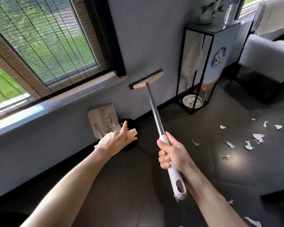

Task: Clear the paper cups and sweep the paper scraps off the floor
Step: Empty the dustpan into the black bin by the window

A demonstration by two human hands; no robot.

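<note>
Broom (152,102) raised off the floor (203,169), your right hand (170,154) wrapped tight round its handle. Left hand (116,140), fingers spread, is over the dustpan (103,118). Paper scraps (258,138) lie right of your right hand. A careless swing could clip the wall (146,38) or scatter them.

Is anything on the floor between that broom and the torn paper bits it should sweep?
Nothing visible. The right hand holds the broom with its head raised by the wall, and the paper scraps lie on open floor to its right. The black-framed stand sits farther back, off that path.
</note>
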